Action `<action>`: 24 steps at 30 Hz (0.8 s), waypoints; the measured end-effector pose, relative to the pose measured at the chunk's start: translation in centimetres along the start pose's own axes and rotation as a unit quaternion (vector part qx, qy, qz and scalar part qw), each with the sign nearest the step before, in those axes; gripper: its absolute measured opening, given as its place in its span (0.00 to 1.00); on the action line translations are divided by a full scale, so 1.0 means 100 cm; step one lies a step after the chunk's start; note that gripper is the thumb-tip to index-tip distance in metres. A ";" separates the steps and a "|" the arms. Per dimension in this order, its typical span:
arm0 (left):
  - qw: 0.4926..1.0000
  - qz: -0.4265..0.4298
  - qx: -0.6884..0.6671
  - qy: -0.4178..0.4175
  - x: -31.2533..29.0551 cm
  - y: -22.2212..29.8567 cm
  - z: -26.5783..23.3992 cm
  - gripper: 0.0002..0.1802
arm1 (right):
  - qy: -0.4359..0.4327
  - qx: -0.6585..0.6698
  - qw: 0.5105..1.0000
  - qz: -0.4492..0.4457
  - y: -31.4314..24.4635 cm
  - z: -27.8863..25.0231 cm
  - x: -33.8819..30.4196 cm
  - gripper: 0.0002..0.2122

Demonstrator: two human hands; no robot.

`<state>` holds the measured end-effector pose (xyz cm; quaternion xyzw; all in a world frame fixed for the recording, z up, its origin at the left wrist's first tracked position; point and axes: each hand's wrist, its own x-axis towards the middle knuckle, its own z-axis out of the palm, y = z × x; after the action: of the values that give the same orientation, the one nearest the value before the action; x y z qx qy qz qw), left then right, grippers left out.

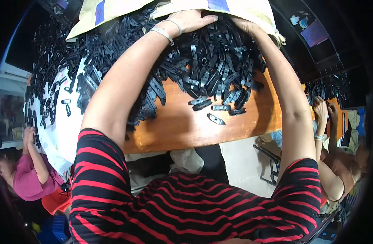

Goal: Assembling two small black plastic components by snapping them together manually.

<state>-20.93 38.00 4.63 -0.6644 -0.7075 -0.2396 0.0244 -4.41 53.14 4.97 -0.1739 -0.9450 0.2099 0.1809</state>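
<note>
A big heap of small black plastic buckle-like pieces (219, 61) covers the far part of the wooden table (174, 122). Lying across the heap at its far edge is a pale yellow sack (251, 10) with blue patches. My left hand (188, 21), with bracelets at the wrist, rests on the heap against the sack's edge. Its thumb is stretched out to the right, while the other fingers are partly hidden. My right hand (244, 25) reaches under the sack's edge on the right of the heap, and its fingers are out of sight there.
A white sheet (62, 122) with scattered pieces lies at the left. Co-workers' hands show at the far left (29, 134) and at the right (321, 110), by another pile of black pieces (332, 87). A dark bin-like shape (316, 36) stands at the upper right.
</note>
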 end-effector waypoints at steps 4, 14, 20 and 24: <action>0.998 0.037 0.008 -0.052 -0.024 0.048 -0.016 0.31 | 0.039 -0.017 0.999 0.017 -0.016 -0.018 -0.048 0.27; 0.994 0.054 0.029 0.093 -0.119 0.110 -0.011 0.34 | 0.118 -0.123 0.984 -0.059 -0.052 -0.017 -0.144 0.25; 0.997 0.035 0.062 0.021 -0.172 0.148 0.006 0.35 | 0.096 -0.157 0.981 -0.056 -0.085 0.009 -0.216 0.28; 0.996 0.039 0.065 0.041 -0.179 0.144 0.007 0.33 | 0.115 -0.160 0.978 -0.064 -0.088 0.018 -0.209 0.26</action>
<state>-4.98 21.72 2.10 -0.6782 -0.6934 -0.2190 0.1059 10.91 36.60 1.84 -0.1623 -0.9485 0.0228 0.2709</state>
